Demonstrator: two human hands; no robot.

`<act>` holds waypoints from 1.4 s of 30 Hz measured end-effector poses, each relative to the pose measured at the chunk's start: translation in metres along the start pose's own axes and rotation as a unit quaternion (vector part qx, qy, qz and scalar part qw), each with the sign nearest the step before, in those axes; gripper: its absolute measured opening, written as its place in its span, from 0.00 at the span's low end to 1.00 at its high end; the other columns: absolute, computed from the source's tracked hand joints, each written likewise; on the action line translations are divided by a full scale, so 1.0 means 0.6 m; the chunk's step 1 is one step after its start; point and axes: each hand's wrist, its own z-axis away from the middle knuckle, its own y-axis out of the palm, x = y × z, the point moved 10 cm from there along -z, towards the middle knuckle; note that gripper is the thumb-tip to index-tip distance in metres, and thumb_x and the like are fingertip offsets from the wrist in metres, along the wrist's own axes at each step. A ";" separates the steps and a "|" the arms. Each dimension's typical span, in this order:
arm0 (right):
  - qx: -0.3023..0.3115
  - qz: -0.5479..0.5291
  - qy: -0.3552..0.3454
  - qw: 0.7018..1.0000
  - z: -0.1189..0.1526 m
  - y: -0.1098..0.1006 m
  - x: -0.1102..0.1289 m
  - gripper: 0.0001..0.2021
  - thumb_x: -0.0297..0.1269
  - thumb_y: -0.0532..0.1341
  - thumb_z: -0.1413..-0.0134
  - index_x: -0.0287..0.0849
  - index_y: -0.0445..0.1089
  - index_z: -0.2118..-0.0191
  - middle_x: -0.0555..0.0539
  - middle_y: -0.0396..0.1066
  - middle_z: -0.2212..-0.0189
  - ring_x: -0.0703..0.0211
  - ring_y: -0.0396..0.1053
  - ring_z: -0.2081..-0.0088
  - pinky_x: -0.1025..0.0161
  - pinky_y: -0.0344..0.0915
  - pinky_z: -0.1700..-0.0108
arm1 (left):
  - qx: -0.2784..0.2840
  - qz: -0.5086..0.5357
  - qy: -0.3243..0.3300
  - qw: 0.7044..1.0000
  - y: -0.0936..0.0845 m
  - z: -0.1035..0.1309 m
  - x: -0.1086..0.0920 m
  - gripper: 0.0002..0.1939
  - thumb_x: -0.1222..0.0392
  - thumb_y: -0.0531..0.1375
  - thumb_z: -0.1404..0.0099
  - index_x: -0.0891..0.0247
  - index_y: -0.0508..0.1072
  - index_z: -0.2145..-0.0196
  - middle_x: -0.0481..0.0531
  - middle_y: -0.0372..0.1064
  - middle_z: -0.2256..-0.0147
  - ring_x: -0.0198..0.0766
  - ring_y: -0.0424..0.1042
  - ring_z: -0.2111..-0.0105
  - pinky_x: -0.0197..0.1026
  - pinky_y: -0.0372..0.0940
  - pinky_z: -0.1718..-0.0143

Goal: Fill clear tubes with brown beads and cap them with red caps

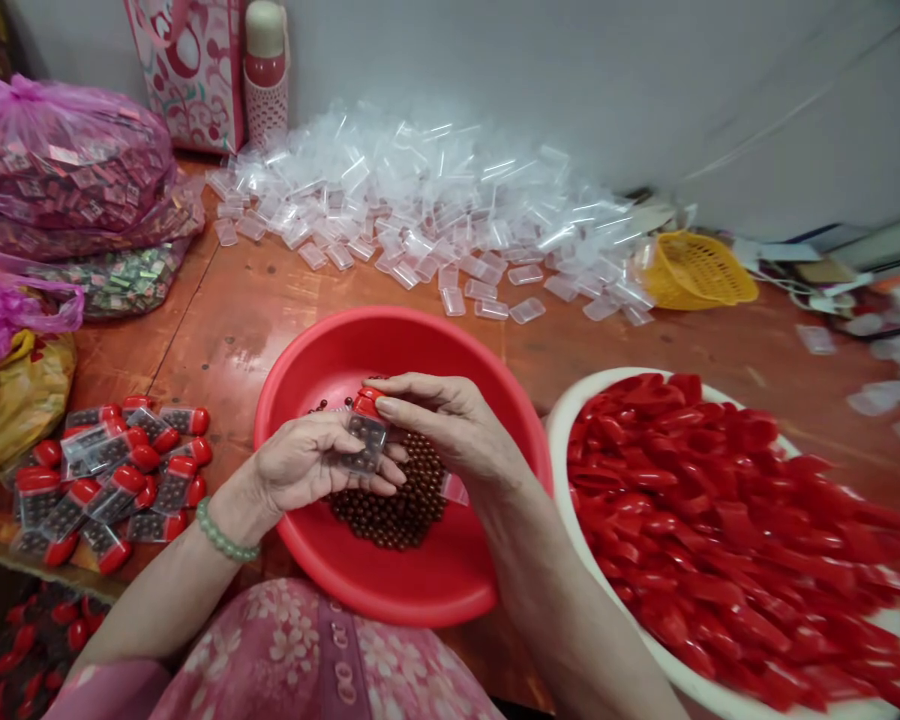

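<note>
Beads (401,510) lie in the red basin (465,605) below, presumably so we lose no spills, while our left hand (304,460) steadies the bead-filled clear case (366,447) and our right hand (446,408) pinches its red cap (367,401).

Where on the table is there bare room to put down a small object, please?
The widest bare patch of table lies between the bags, the filled cases and the red basin. A narrower one lies behind the white tub, in front of the yellow basket. Crowded: the back, with clear cases, and the side-by-side basin and tub.
</note>
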 end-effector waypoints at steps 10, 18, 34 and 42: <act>0.061 0.124 -0.073 0.988 0.003 0.016 0.022 0.11 0.42 0.62 0.41 0.43 0.78 0.60 0.48 0.79 0.63 0.59 0.76 0.61 0.61 0.71 0.56 | -0.063 -0.009 -0.003 0.998 -0.013 0.004 0.000 0.09 0.67 0.65 0.42 0.73 0.73 0.63 0.56 0.74 0.66 0.37 0.76 0.69 0.40 0.73 0.65; 0.042 0.365 -0.250 0.896 0.043 0.053 0.064 0.32 0.55 0.67 0.52 0.35 0.66 0.48 0.38 0.74 0.59 0.49 0.74 0.61 0.56 0.71 0.60 | -0.075 -0.028 0.021 0.997 -0.014 0.000 -0.005 0.17 0.58 0.71 0.46 0.74 0.73 0.67 0.54 0.71 0.71 0.32 0.72 0.73 0.33 0.68 0.68; -0.045 0.132 -0.143 0.980 0.036 0.021 0.035 0.15 0.48 0.63 0.44 0.47 0.70 0.54 0.47 0.74 0.62 0.57 0.74 0.64 0.60 0.72 0.65 | -0.062 -0.145 0.099 0.982 0.001 0.001 -0.024 0.21 0.48 0.71 0.48 0.69 0.73 0.66 0.49 0.67 0.72 0.31 0.66 0.72 0.35 0.61 0.66; -0.095 0.053 -0.116 0.987 0.035 -0.003 0.028 0.07 0.39 0.69 0.51 0.47 0.78 0.64 0.49 0.77 0.68 0.60 0.74 0.68 0.61 0.72 0.66 | -0.061 -0.239 0.098 0.964 0.008 0.004 -0.030 0.22 0.42 0.66 0.44 0.67 0.69 0.68 0.48 0.65 0.73 0.31 0.63 0.74 0.36 0.58 0.69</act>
